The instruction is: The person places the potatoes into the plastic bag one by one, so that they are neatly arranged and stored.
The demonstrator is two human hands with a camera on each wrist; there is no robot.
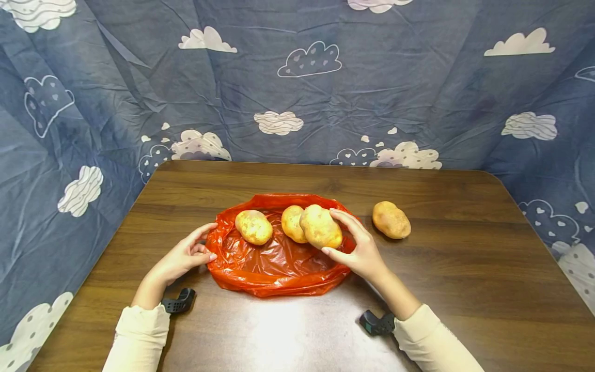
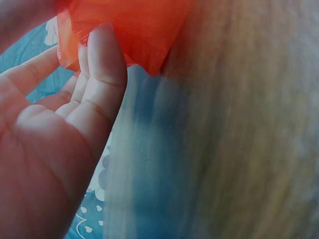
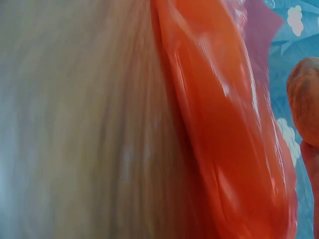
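Observation:
A red plastic bag lies spread on the table with its mouth gaping upward. Two potatoes rest inside: one potato on the left, and another potato near the middle, partly covered by the held one. My right hand grips a larger potato between thumb and fingers over the right half of the bag; that potato shows at the right edge of the right wrist view. At the bag's left rim, my left hand pinches the plastic, its fingers against the red film in the left wrist view.
One more potato lies on the brown wooden table, to the right of the bag. Behind the table hangs a blue cloth with white clouds. Black wrist cameras sit below both hands.

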